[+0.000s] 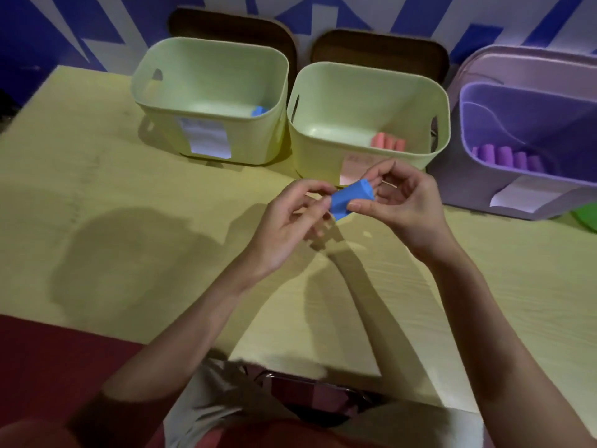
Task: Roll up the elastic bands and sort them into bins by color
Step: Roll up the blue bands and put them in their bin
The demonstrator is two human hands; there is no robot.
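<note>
A rolled blue elastic band [352,198] is held above the table in front of the middle bin. My left hand [290,221] pinches its left end, and my right hand [400,202] pinches its right side between thumb and fingers. The left green bin [210,130] holds a blue roll [259,110]. Pink rolls [387,141] lie in the middle green bin [323,150]. The purple bin [484,176] at the right holds several purple rolls [507,156].
The bins stand in a row at the far edge of the pale yellow table [129,205]. Each bin carries a paper label on its front. A green object [586,216] shows at the right edge. Two dark chair backs [381,48] stand behind the bins.
</note>
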